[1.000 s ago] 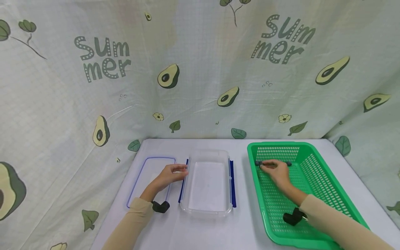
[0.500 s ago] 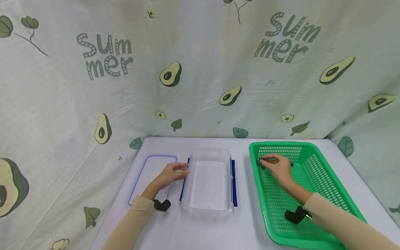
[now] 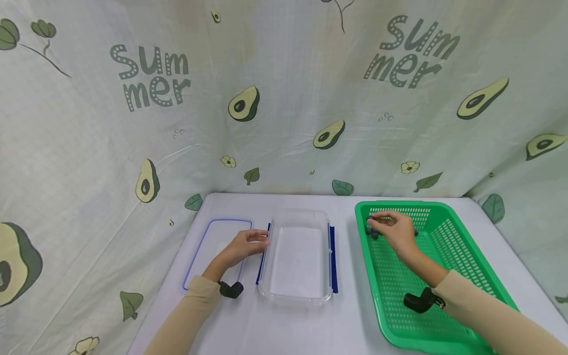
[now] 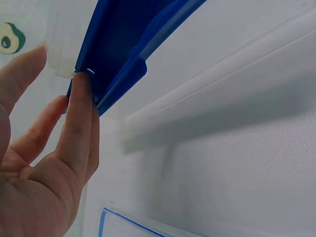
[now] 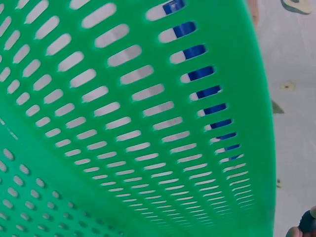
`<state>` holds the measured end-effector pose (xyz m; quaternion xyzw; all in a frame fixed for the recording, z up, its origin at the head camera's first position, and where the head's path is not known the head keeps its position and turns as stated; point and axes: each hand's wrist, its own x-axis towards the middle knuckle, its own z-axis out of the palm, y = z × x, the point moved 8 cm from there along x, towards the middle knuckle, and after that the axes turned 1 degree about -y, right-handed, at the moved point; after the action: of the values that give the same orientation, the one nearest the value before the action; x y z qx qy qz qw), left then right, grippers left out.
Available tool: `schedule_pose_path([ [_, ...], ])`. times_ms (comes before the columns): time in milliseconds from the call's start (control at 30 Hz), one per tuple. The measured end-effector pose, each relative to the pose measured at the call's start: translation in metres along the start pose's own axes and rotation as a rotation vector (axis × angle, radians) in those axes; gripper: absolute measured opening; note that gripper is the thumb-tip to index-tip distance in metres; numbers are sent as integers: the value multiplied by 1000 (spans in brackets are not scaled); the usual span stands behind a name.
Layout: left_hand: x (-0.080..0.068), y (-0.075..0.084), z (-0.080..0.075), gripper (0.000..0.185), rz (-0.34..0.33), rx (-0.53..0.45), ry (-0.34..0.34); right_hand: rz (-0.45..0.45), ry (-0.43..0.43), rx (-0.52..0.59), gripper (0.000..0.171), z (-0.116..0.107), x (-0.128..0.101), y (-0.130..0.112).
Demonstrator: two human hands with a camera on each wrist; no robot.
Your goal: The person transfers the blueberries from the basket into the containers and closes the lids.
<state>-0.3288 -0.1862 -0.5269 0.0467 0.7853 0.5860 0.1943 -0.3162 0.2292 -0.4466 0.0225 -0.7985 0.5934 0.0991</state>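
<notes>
My left hand (image 3: 243, 246) is at the left side of a clear plastic container (image 3: 297, 261), its fingers fairly straight. In the left wrist view a fingertip touches the container's blue locking flap (image 4: 123, 44), with the thumb apart. My right hand (image 3: 397, 235) is above the far left corner of a green basket (image 3: 374, 291). Between its fingertips it pinches a small dark round berry (image 5: 308, 222), much like a blueberry. More small dark berries (image 3: 374, 235) lie in the basket under that hand, some partly hidden behind it.
A clear lid with a blue seal (image 3: 192, 261) lies left of the container on the white table (image 3: 266, 330). Another blue flap (image 3: 333, 259) sticks out on the container's right side. A patterned cloth (image 3: 284, 98) hangs behind.
My right hand has risen slightly from the basket's floor, uncovering berries below and lifting one. The left hand stays at the container's side; the head view has shifted a little.
</notes>
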Motion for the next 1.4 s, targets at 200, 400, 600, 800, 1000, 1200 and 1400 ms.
schedule_pose_path([
  [200,-1,1,1,53,4,-10,-12,-5,-28,55,32,6,1,-15],
  [400,1,-1,1,53,-8,-19,-5,11,-45,35,31,17,5,-22],
  [600,1,-1,0,52,-2,-8,-3,6,-85,55,28,33,7,-30],
  [800,1,0,0,51,15,-2,-14,27,-130,76,28,52,6,-33],
  [1000,-1,2,0,50,24,3,-14,43,-173,77,26,71,3,-36],
  [1200,1,1,-1,48,13,-8,-10,57,-227,79,22,90,0,-38],
  [1400,1,-2,0,50,-4,-10,-15,53,-286,75,21,107,-5,-38],
])
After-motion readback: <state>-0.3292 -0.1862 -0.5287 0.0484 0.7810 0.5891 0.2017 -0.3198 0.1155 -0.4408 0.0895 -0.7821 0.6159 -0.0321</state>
